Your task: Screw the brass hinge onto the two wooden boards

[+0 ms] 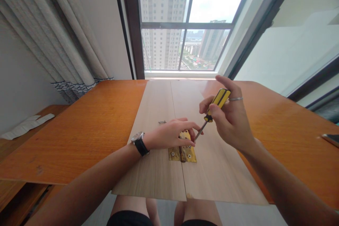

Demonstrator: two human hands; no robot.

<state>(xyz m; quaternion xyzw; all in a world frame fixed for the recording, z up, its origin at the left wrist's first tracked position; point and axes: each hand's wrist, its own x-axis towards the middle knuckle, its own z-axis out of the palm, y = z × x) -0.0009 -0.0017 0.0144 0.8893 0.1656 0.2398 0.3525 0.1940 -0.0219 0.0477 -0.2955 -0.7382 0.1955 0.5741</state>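
Two pale wooden boards (159,169) lie side by side on an orange table (79,130). A brass hinge (182,153) spans their seam. My left hand (172,133), with a wristwatch on its wrist, rests over the upper part of the hinge, its fingers pinched near the screwdriver tip. My right hand (230,116), wearing a ring, grips a yellow-and-black screwdriver (213,109) whose shaft slants down to the hinge. A loose screw (162,122) lies on the left board beyond my left hand.
A large window rises behind the table, with curtains (53,31) at the left. White paper (26,125) lies on a low shelf at the left. A phone (329,139) sits at the table's right edge. My knees show below the boards.
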